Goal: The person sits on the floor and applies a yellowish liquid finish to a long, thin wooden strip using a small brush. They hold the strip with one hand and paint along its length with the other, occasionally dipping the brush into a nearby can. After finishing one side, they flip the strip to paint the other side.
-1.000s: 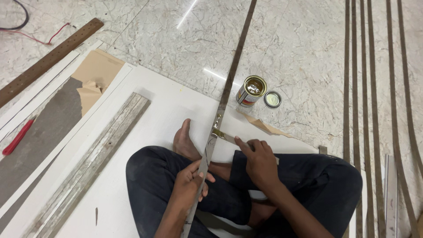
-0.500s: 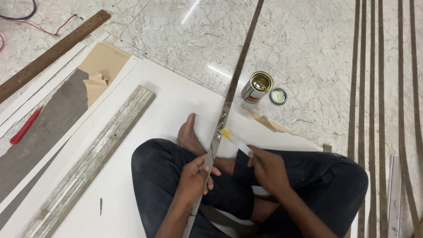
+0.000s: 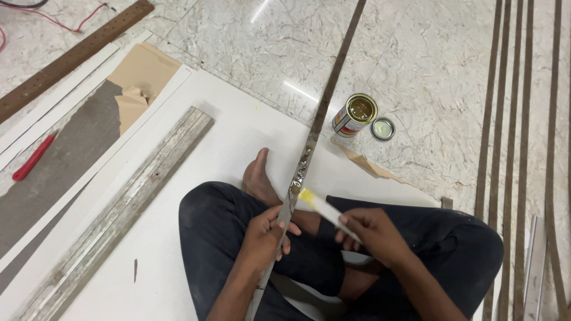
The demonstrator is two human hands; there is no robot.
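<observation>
We sit cross-legged on a white board laid over the marble floor (image 3: 416, 71), looking down at our lap. At six o'clock, our left hand (image 3: 264, 229) is closed around a long, thin brown laminate strip (image 3: 333, 77) that rises from our knees and runs diagonally away toward one o'clock. Our right hand (image 3: 372, 235) has its grip closed on a small flat white spreader (image 3: 324, 208), whose yellow-smeared tip touches the strip just above the left hand. Compared with a second ago, the spreader tip has slid down the strip toward us, and a wet, shiny patch of glue (image 3: 302, 163) now shows above it, so the coating seems to be advancing along this stretch. Our bare foot (image 3: 259, 178) rests on the board beside the strip. At nine o'clock lies a weathered grey wooden plank (image 3: 131, 202). Farther off, near one o'clock, an open round tin of yellowish adhesive (image 3: 355, 115) stands on the floor with its round lid (image 3: 383, 128) just beside it. At three o'clock, several more brown strips (image 3: 505, 119) lie in parallel. At ten o'clock we see a red-handled tool (image 3: 33, 157).
</observation>
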